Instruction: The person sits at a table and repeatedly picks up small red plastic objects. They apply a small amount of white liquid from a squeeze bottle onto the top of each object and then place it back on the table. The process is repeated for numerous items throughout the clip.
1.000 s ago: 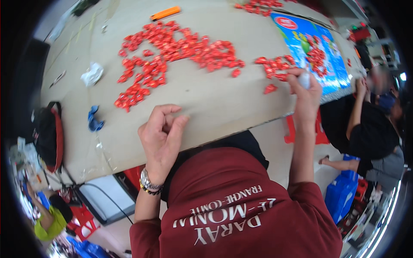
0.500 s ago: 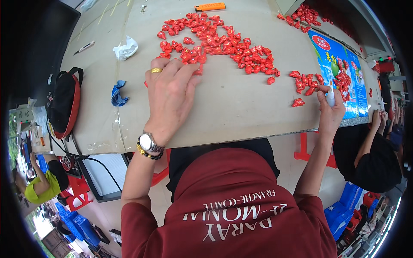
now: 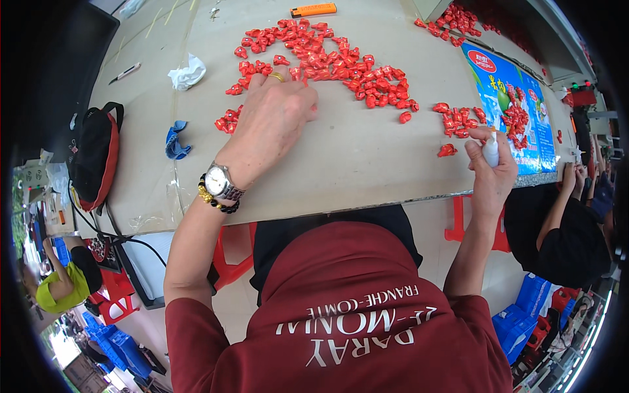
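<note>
A large heap of small shiny red plastic pieces (image 3: 314, 59) is spread over the tabletop in front of me. My left hand (image 3: 272, 111) reaches in at the heap's near left side, its fingers bent down together among the pieces. The back of the hand hides the fingertips and anything they pinch. A few red pieces (image 3: 227, 122) lie beside its wrist side. To the right, my right hand (image 3: 491, 171) is closed around a small white squeeze bottle (image 3: 491, 149) with an orange tip pointing up. Just beyond that hand sits a smaller group of red pieces (image 3: 457, 120).
More red pieces (image 3: 517, 124) rest on a blue printed sheet (image 3: 541, 154) at right. An orange cutter (image 3: 313, 10), crumpled white tissue (image 3: 188, 73), pen (image 3: 124, 73), blue fabric scrap (image 3: 175, 140) and dark bag (image 3: 98, 157) lie about. A co-worker in black (image 3: 557, 239) sits at right.
My left hand has shifted slightly away from me, deeper into the heap, uncovering several red pieces beside it. The right hand still holds the bottle, now more upright and a little lower.
</note>
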{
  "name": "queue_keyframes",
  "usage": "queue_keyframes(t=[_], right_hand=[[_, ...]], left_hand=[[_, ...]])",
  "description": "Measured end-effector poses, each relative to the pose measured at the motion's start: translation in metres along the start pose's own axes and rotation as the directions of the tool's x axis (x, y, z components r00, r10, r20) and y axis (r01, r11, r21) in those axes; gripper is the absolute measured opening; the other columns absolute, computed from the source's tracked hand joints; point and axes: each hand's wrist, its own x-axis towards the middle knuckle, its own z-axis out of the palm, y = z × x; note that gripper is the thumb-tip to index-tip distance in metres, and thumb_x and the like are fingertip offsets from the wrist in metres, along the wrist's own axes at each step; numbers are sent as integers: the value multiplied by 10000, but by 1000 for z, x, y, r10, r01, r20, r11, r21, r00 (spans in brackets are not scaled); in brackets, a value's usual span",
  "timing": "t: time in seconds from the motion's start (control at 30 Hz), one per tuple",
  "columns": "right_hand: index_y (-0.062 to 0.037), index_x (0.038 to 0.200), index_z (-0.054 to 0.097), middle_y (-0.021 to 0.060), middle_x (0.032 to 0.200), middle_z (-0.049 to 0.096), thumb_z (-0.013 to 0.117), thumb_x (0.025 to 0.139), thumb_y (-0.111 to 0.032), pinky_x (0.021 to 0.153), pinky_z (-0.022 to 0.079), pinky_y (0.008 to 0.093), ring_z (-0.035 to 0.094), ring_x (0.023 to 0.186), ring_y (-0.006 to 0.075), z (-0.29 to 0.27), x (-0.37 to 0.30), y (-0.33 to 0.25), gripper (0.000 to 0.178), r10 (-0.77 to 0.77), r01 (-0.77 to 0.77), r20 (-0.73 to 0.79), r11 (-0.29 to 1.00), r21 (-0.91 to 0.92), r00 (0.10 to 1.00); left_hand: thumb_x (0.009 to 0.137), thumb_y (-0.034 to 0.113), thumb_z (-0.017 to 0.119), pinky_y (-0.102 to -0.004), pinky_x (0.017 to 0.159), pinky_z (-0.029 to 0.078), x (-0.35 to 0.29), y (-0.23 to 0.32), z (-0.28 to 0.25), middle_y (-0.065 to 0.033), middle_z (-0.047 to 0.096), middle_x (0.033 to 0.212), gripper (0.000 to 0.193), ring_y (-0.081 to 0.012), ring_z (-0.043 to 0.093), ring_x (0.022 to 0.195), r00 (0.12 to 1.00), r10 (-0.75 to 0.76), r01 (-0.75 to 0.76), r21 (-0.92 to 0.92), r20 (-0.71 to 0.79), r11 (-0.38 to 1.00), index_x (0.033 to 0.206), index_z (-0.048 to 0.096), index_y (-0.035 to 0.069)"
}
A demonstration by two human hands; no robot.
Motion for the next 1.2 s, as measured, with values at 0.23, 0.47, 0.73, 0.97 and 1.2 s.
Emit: queue_keyframes(t=[0.23, 0.47, 0.73, 0.97, 1.2], right_hand=[[-37, 1092, 547, 29, 965, 562, 606, 726, 77, 658, 424, 215, 500, 801, 56, 23, -17, -25, 388, 58, -161, 314, 936, 314, 948], [-5, 1058, 553, 75, 1044, 522, 655, 767, 12, 709, 461, 243, 540, 844, 138, 46, -26, -42, 309, -338, 216, 361, 916, 337, 869], [10, 940, 622, 138, 926, 650, 748, 615, 79, 689, 516, 293, 629, 829, 246, 55, -43, -54, 355, -435, 327, 238, 863, 385, 868], [14, 898, 632, 148, 891, 656, 728, 608, 102, 658, 533, 330, 643, 788, 272, 63, -42, -52, 317, -693, 638, 178, 716, 285, 699], [22, 890, 647, 143, 891, 654, 702, 600, 122, 661, 536, 332, 637, 785, 277, 67, -45, -53, 312, -713, 672, 201, 700, 240, 672]], left_hand=[[812, 89, 627, -361, 684, 394, -16, 20, 13, -93, 549, 807, 177, -249, 514, 758, 981, 5, -17, -62, -193, 998, 929, 509, 28], [915, 147, 584, -178, 514, 378, -62, 61, 26, -44, 606, 878, 193, -48, 476, 597, 879, -457, 64, -985, 132, -160, 1037, 467, 54], [883, 128, 627, -210, 497, 394, -82, 64, 42, -54, 608, 839, 201, -85, 501, 587, 858, -482, -90, -874, 175, -477, 1028, 524, 36], [906, 146, 594, -225, 513, 378, -79, 65, 46, -35, 580, 771, 177, -96, 482, 575, 861, -487, -102, -887, 148, -451, 1025, 531, 31], [916, 166, 575, -232, 504, 363, -81, 64, 49, -46, 580, 813, 176, -100, 479, 570, 879, -452, -82, -885, 153, -458, 1026, 527, 38]])
